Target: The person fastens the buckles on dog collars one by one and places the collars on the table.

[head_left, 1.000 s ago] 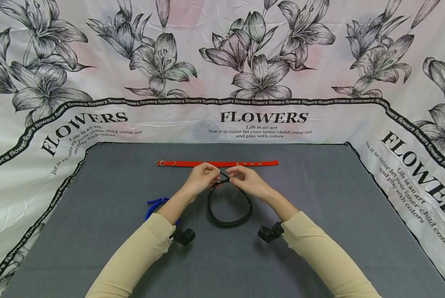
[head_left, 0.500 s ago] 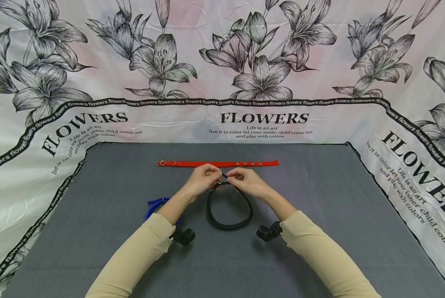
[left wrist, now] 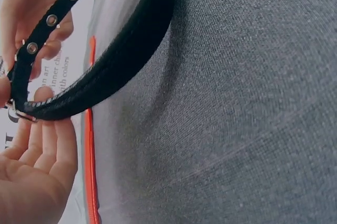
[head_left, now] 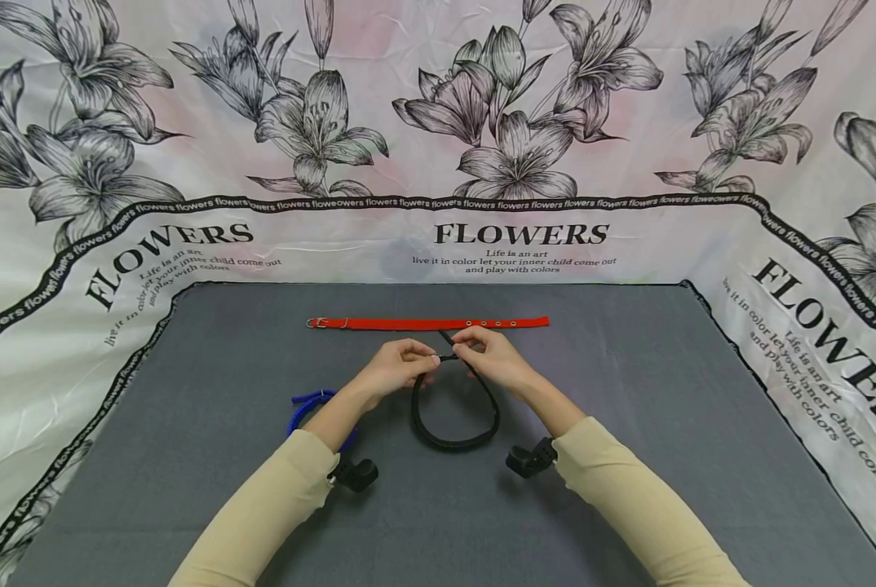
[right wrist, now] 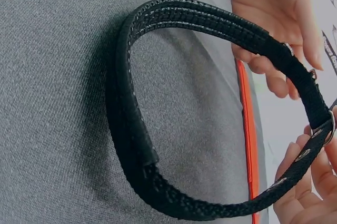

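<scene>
A black collar [head_left: 456, 445] with metal eyelets is bent into a loop, its lower part near the grey tabletop. At the loop's far side, my left hand [head_left: 397, 367] pinches the band beside a metal buckle [left wrist: 26, 116]. Opposite it, my right hand [head_left: 493, 355] pinches the eyelet strap, and the strap's tip sticks up past the fingers. In the right wrist view, the strap [right wrist: 303, 154] runs up to a metal ring or frame at the right edge. Part of the buckle is hidden by fingers.
A red collar [head_left: 409, 324] lies stretched out behind the hands. Beside the left forearm is a coiled blue collar [head_left: 302, 412], partly covered by it. A flower-printed cloth [head_left: 335, 244] borders the grey surface [head_left: 629, 367] at the back and sides.
My left hand has drawn slightly down, away from the strap's tip, and now pinches by the buckle. The tip shows more clearly above my right hand, which has hardly moved.
</scene>
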Action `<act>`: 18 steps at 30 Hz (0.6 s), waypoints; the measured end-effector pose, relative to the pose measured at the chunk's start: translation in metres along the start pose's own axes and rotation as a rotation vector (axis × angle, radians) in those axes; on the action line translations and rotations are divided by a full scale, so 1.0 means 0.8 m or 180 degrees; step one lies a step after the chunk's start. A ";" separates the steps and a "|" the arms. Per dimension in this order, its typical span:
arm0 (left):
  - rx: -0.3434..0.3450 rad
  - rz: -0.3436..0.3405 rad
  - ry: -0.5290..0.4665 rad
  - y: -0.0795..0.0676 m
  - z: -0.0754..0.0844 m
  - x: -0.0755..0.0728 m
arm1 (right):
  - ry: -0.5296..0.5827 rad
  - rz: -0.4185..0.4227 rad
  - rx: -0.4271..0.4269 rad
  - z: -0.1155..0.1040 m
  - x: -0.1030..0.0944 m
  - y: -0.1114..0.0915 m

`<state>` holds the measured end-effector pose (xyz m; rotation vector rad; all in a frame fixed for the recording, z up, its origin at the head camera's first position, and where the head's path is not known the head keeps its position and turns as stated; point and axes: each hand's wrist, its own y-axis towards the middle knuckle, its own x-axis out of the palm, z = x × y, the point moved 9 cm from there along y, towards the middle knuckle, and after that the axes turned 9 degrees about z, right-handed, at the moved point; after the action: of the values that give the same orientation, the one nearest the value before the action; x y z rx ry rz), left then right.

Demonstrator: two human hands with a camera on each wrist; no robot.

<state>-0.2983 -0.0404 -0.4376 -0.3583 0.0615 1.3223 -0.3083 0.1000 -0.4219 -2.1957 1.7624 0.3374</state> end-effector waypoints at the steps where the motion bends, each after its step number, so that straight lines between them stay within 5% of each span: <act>1: 0.0004 0.0043 -0.0011 0.000 0.000 -0.001 | 0.0012 0.0002 -0.0004 0.000 0.000 0.000; 18: 0.0146 0.0551 -0.0158 0.006 0.000 -0.012 | 0.0074 -0.0154 -0.0035 -0.006 0.007 -0.002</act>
<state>-0.3051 -0.0481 -0.4364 -0.2859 0.0827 1.4979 -0.3057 0.0929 -0.4192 -2.2546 1.7203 0.3122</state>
